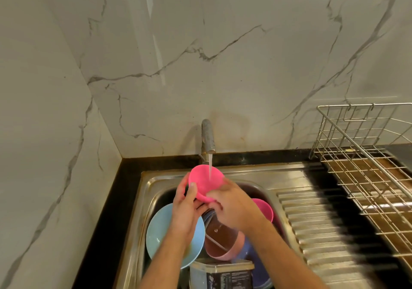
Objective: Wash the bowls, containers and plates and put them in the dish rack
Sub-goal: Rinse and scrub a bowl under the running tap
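Rinsing step: both hands hold the pink bowl (205, 180) under the tap (208, 137) stream above the sink (245, 175). Left hand (186, 208) and right hand (231, 206) fingers clamp its rim. Next, it likely needs carrying right to the rack (365, 155); other dishes wait unwashed.

Pink bowl (206, 180): tilting under running water, above the sink. Light blue plate (156, 235): leaning at the basin's left. Second pink bowl (264, 208): sitting at right. Pale pink container (223, 244): lying centre, holding brownish water. Labelled clear container (221, 274): standing nearest. Wire dish rack (365, 166): sitting at right.
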